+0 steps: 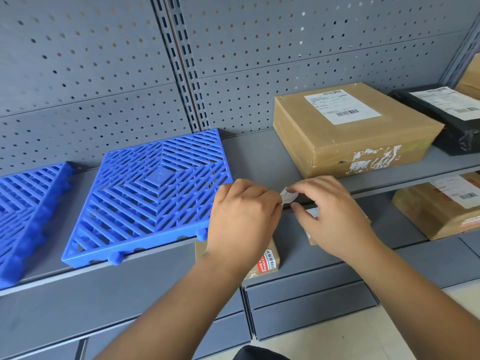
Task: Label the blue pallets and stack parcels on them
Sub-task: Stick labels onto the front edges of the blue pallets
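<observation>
Leftmost, cropped blue plastic grid pallet (28, 209) on grey metal shelf (254, 157) | square blue slatted plastic pallet (150, 193) just beside it | left hand (241, 219) and right hand (335, 216), fingers of both pinching small white paper label (288, 195) at shelf front | brown cardboard parcel (355, 131) | black plastic-wrapped parcel (446, 118) far right.

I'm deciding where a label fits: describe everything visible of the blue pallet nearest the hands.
The square blue plastic pallet is a lattice of diagonal slats around a solid centre, with round pegs along its front edge. It lies flat at the front lip of the grey metal shelf. The left hand hides its right corner. No label shows.
</observation>
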Demonstrator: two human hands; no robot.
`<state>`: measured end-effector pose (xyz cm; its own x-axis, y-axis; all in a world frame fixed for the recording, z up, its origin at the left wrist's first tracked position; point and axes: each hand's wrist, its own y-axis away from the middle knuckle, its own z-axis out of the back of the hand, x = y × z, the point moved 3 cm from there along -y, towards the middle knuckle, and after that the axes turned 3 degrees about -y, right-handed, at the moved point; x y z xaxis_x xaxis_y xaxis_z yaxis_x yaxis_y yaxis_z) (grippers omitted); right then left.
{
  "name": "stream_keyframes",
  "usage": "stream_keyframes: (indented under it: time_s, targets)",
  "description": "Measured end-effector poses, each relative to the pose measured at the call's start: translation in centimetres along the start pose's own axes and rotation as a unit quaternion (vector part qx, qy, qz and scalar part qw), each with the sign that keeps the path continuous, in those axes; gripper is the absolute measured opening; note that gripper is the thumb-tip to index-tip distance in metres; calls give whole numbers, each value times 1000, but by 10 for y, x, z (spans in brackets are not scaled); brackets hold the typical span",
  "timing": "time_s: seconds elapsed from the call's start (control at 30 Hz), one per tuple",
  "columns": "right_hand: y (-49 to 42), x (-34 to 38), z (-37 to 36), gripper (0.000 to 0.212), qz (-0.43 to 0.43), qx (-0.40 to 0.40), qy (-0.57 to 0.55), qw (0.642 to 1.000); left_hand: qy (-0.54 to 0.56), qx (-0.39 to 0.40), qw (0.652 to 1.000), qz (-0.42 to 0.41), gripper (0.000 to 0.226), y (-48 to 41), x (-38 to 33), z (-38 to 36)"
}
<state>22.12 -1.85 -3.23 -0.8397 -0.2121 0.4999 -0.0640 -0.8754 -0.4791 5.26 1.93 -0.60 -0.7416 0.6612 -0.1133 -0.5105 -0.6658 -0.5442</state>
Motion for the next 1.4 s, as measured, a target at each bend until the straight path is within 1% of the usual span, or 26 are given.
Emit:
stream_keyframes:
  time_s: [0.1, 0.23, 0.37, 0.47, 0.6, 0.7, 0.87, 1.1, 1.27, 1.4]
  targets:
    - [-8, 7, -6, 13, 27, 0, -1, 1000, 8, -28, 1000, -6, 10, 2, 11, 12]
    - [-19, 19, -15, 9, 57, -8, -12, 998, 17, -51, 998, 11, 7, 8, 33, 27]
    - [-31, 40, -24, 9, 83, -24, -28, 996, 24, -66, 997, 41, 4, 19, 59, 42]
    - [-42, 63, -31, 5, 98, -37, -46, 993, 34, -77, 995, 54, 7, 26, 82, 54]
    - [-56, 97, -42, 7, 128, -32, -42, 990, 27, -86, 995, 53, 16, 35, 112, 71]
    - [-65, 119, -52, 8, 150, -33, -39, 987, 4, -95, 994, 52, 13, 42, 133, 83]
    - [-66, 141, -74, 9, 178, -22, -38, 983, -12, -78, 993, 86, 13, 57, 164, 94]
    - [-53, 158, -102, 9, 203, -19, -2, 979, -24, -44, 993, 106, 10, 80, 183, 98]
    - [-41, 161, -110, 11, 203, 12, 16, 979, -21, -20, 994, 110, 16, 93, 186, 95]
    - [-33, 163, -112, 14, 189, 11, 14, 982, -2, -6, 995, 97, 13, 101, 189, 93]
